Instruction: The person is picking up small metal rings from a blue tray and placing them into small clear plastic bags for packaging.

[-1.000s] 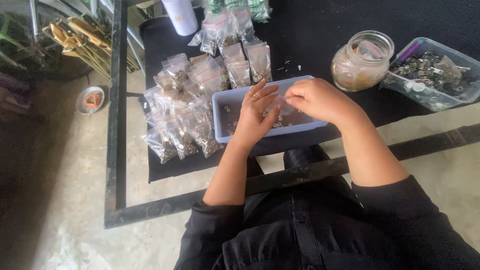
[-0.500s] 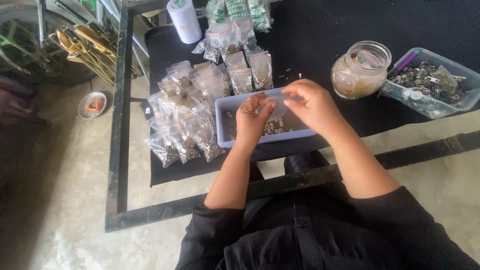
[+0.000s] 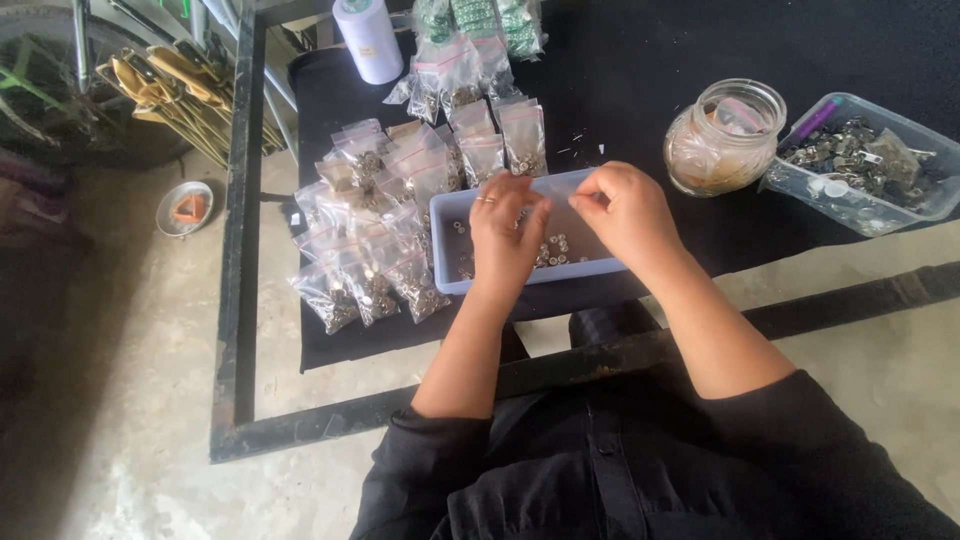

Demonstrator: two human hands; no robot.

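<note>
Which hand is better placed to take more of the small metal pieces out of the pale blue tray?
Probably the left hand: it hangs directly over the small metal pieces in the pale blue tray, fingers pointing down. The right hand sits higher, over the far rim.

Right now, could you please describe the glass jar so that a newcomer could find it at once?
On the black cloth covering the table, look right of the pale blue tray under the hands. The glass jar stands between that tray and a clear plastic tub; it alone is round.
</note>
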